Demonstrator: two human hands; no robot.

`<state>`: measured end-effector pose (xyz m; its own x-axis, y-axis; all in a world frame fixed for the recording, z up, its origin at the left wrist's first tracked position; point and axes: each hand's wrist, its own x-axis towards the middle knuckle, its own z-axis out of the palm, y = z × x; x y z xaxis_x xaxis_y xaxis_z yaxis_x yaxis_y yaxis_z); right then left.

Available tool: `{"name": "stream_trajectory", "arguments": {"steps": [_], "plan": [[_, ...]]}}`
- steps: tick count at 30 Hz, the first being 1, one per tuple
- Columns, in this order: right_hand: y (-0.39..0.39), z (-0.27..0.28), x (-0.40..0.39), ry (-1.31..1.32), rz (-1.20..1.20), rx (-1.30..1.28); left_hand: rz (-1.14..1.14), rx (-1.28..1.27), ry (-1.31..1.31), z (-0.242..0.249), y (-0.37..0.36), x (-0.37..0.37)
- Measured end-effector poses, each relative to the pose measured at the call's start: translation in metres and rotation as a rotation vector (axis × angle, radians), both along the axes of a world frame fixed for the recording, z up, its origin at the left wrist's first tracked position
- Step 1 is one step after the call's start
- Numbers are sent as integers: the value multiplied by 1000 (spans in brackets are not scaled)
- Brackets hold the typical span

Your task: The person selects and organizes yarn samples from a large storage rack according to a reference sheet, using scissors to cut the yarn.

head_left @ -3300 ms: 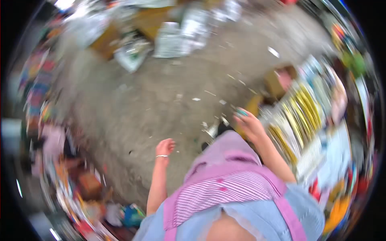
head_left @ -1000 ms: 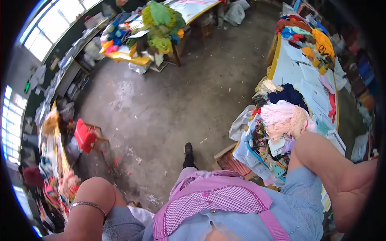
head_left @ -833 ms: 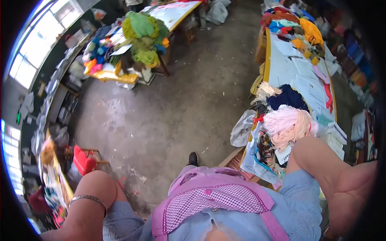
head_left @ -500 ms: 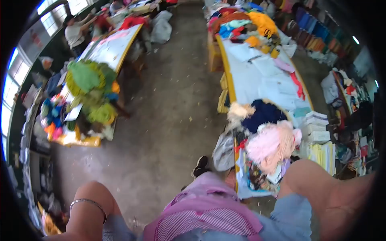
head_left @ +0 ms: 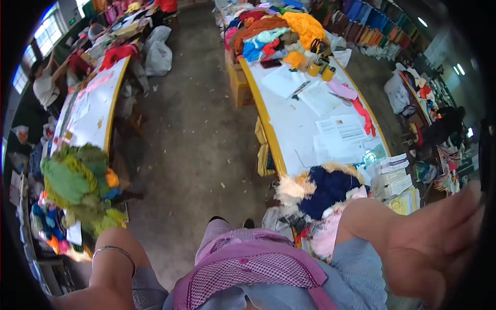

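Observation:
My right hand (head_left: 439, 248) is raised close to the camera at the right edge. Its palm side shows, blurred, with the fingers apart and nothing visible in them. My left arm (head_left: 111, 268), wearing a thin silver bangle (head_left: 116, 249), bends out of the lower left corner, and its hand is outside the view. Beyond my right arm, a heap of navy blue yarn (head_left: 330, 191), cream yarn (head_left: 295, 190) and pink yarn (head_left: 326, 237) lies on the near end of the right table (head_left: 294, 147). A pink checked apron (head_left: 248, 266) covers my front.
On the left table (head_left: 95, 116) sits a green yarn pile (head_left: 75, 175). Papers (head_left: 341, 134), scissors (head_left: 299, 89) and colourful knitted pieces (head_left: 263, 33) lie on the right table. A concrete aisle (head_left: 181, 139) runs between. A person (head_left: 46, 88) stands far left.
My view has shifted, so both tables appear farther left and the near piles lower. My right hand has come into view at the right edge. The foot in the aisle has moved lower in view.

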<state>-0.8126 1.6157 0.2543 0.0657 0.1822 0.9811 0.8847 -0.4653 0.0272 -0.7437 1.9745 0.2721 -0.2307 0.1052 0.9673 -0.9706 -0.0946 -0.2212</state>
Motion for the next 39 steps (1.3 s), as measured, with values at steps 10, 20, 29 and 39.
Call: {"name": "stream_trajectory", "arguments": {"steps": [10,20,29,39], "plan": [[42,-130,170,700,-842,371,-277,-326,-150,-71,-28,270],[18,-317,190,1912,-722,134,-722,972,1698,-329,-237,474],[-82,-355,299,1845,-925,224,-1035,762,2773,-466,-376,550],[-112,-372,310,2025,-1075,355,-717,533,2805,-538,-474,650]]}}
